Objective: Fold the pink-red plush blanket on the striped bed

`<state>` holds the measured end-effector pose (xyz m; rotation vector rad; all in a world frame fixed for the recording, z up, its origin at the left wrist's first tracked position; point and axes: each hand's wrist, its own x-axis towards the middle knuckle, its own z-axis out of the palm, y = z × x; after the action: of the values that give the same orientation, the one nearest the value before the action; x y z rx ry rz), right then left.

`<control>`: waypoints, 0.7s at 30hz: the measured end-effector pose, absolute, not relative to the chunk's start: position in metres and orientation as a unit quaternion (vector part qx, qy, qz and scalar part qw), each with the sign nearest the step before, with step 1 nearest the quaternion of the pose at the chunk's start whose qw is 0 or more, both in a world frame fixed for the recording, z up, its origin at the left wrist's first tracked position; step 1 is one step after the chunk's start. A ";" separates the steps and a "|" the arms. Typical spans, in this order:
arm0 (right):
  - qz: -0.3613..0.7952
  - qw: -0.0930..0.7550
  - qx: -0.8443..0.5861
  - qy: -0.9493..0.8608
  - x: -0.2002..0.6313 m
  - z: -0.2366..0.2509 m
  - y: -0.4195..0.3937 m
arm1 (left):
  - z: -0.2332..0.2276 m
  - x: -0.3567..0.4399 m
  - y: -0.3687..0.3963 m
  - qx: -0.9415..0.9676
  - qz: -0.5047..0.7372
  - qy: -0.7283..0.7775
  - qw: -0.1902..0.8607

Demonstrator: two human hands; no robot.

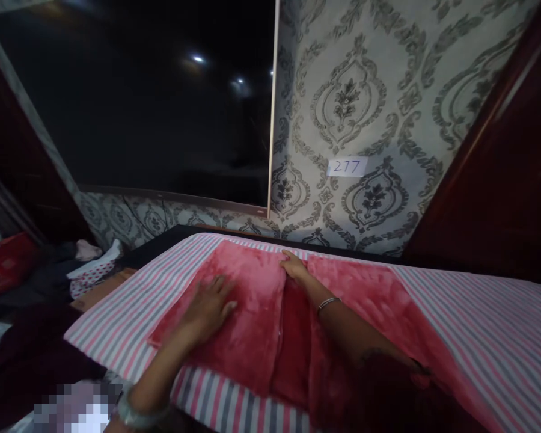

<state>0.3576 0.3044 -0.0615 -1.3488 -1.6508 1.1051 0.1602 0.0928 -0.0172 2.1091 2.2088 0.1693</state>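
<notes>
A pinkish-red plush cloth (243,337) lies spread on a striped cover (162,288), with a left and a right panel and a darker red strip (293,343) between them. My left hand (210,307) rests palm down on the left panel, fingers spread; it is slightly blurred. Near the far end of the gap, my right hand (295,266) has its fingers bent over the inner edge of the left panel, seeming to pinch it. My right forearm crosses above the right panel (360,288) and hides part of it.
Behind the striped surface is a wall with patterned paper, a large dark screen (162,120) and a paper label reading 277 (347,166). Dark red panels (491,180) stand at the right. Piled cloths, one white with red dots (94,273), and a red bag (6,267) lie at the left.
</notes>
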 end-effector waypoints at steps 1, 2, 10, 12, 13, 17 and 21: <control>0.429 0.358 -0.526 -0.641 0.356 -0.062 0.308 | -0.009 0.153 0.107 0.692 0.053 0.719 0.038; 0.429 0.352 -0.529 -0.642 0.354 -0.062 0.310 | -0.002 0.147 0.123 0.690 0.049 0.721 0.038; 0.333 0.339 -0.544 -0.691 0.360 -0.063 0.305 | -0.006 0.112 0.231 0.636 0.037 0.769 0.056; 0.304 0.327 -0.548 -0.707 0.367 -0.064 0.301 | -0.023 0.109 0.237 0.622 0.042 0.779 0.061; 0.295 0.314 -0.550 -0.715 0.370 -0.063 0.300 | -0.031 0.109 0.237 0.617 0.045 0.783 0.062; 0.275 0.253 -0.563 -0.738 0.376 -0.055 0.292 | -0.047 0.111 0.236 0.614 0.059 0.785 0.055; 0.220 0.232 -0.576 -0.752 0.368 -0.038 0.269 | -0.047 0.110 0.239 0.615 0.063 0.784 0.059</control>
<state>0.3676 0.2693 -0.0376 -1.5830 -2.0664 0.6050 0.1100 0.2391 -0.0475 1.8617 2.3749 0.1901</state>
